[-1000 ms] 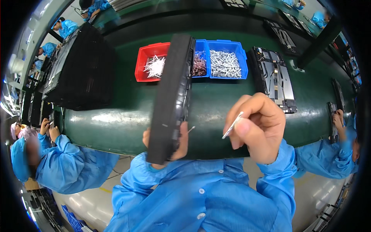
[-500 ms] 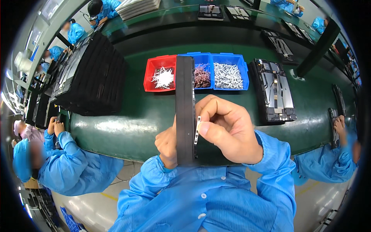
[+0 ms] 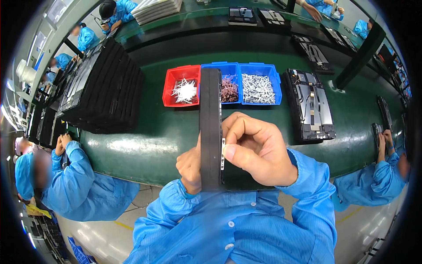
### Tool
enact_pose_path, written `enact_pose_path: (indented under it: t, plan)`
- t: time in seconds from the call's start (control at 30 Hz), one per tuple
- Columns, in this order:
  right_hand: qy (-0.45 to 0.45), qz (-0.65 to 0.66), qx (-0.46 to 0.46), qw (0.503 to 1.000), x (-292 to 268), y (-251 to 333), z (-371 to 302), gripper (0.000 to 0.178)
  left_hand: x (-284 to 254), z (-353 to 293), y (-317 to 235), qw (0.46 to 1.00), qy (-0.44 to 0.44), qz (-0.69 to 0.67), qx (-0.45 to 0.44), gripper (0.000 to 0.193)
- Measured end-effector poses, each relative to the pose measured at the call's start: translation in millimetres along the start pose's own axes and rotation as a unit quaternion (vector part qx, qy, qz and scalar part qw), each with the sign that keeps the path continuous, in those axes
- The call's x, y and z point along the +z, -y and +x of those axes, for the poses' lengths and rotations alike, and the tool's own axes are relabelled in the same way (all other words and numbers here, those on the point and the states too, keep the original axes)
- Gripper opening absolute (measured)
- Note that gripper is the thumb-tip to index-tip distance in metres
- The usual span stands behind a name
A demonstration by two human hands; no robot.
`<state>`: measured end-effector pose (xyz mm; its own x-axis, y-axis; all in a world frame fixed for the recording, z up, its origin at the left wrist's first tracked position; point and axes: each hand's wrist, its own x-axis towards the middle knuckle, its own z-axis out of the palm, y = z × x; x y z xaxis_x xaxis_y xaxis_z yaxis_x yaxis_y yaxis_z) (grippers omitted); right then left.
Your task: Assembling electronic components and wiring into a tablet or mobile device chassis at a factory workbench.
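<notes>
Wears bright-blue work smock (image 3: 193, 233) w/ pale round btns (image 3: 231, 224) running far to near down front, matching blue left sleeve (image 3: 169, 204) & right sleeve (image 3: 310, 189), long, loose, v. creased, w/ faint fine lines (image 3: 307, 170) in cloth, incl. snug blue cuffs (image 3: 293, 171) left & right.

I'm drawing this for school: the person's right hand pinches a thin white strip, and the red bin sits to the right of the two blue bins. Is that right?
Not quite: in the head view, the red bin sits to the left of the two blue bins. The right hand does pinch a thin white strip.
</notes>
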<state>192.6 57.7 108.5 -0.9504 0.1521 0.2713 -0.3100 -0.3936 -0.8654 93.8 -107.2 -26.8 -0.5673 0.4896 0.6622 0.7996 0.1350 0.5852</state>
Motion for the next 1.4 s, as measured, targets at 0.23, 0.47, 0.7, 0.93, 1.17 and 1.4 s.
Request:
enact_pose_path:
  t: [0.23, 0.47, 0.7, 0.93, 1.17, 1.4]
  plan:
    - [-0.003, -0.002, -0.003, 1.000, -2, -2, -1, 0.009, -3, 15, -11, 0.995, -0.036, 0.026, 0.084, 0.052]
    - [0.005, -0.013, 0.002, 1.000, -2, 0, 0, 0.011, -7, 20, -11, 0.992, -0.020, 0.050, 0.115, 0.063]
    - [0.004, -0.019, 0.011, 1.000, -6, 1, -1, 0.008, -8, 27, -17, 0.989, -0.023, 0.046, 0.140, 0.062]
    - [-0.032, -0.003, 0.079, 0.996, -1, 9, -2, 0.006, -6, 22, -11, 0.983, -0.037, 0.084, 0.157, 0.059]
    - [-0.072, -0.005, 0.067, 0.995, 6, 3, -3, 0.019, -3, 26, -19, 0.983, -0.041, 0.084, 0.160, 0.064]
    - [-0.097, 0.030, -0.005, 0.995, 16, -18, -17, 0.048, 1, 20, -13, 0.986, -0.039, 0.067, 0.145, 0.066]
